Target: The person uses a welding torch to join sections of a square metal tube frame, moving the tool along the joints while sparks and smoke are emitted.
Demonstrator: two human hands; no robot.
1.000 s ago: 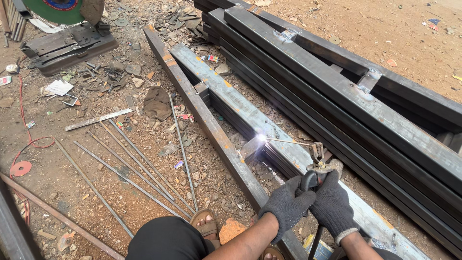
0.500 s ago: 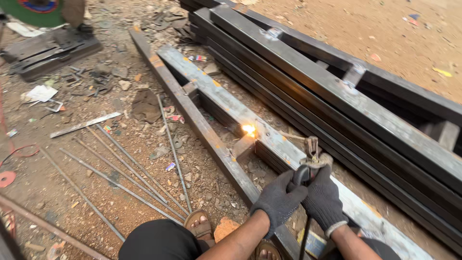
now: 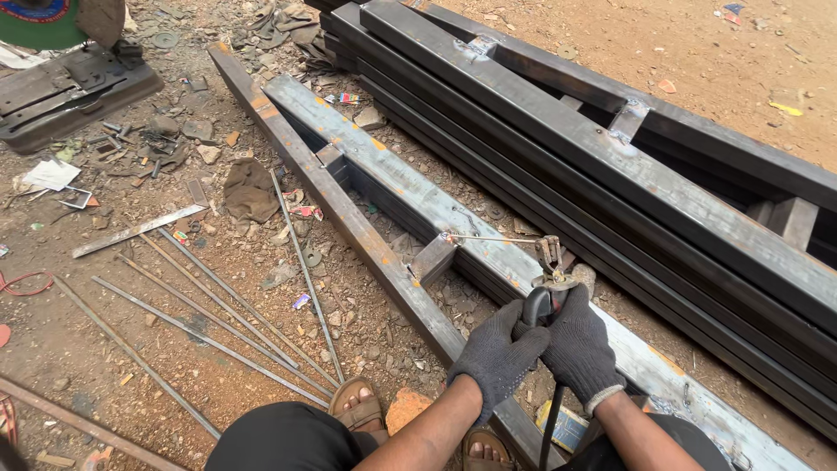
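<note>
The welding rod (image 3: 488, 238) lies thin and nearly level, its tip at the top of the short cross-piece (image 3: 433, 259) that stands between the two long rails of the steel frame (image 3: 384, 179). Half a second ago a bright orange glow burned at that spot; now there is no spark and no glow, only dull grey metal — the arc is out, and the joint shows bare, though too small to judge the bead. The rod looks to rest at or just over the joint; I cannot tell whether it touches.

The rod is clamped in the holder (image 3: 546, 277), which sits over the near rail toward five o'clock from the joint. Both gloved hands are clenched around its dark grip: the left hand (image 3: 495, 355) wraps it from the seven o'clock side, the right hand (image 3: 578, 351) from the five o'clock side, the two touching. A black cable (image 3: 549, 432) drops from the grip toward six o'clock between the forearms.

Farther out, a stack of heavier steel beams (image 3: 610, 131) runs alongside the frame toward two o'clock. Toward nine o'clock loose thin rods (image 3: 209, 305) lie fanned on the dirt floor (image 3: 105, 349), with a flat strip (image 3: 138, 230), a rag (image 3: 250, 190) and scattered scrap beyond. A sandalled foot (image 3: 358, 406) rests by a piece of brick (image 3: 406, 408).
</note>
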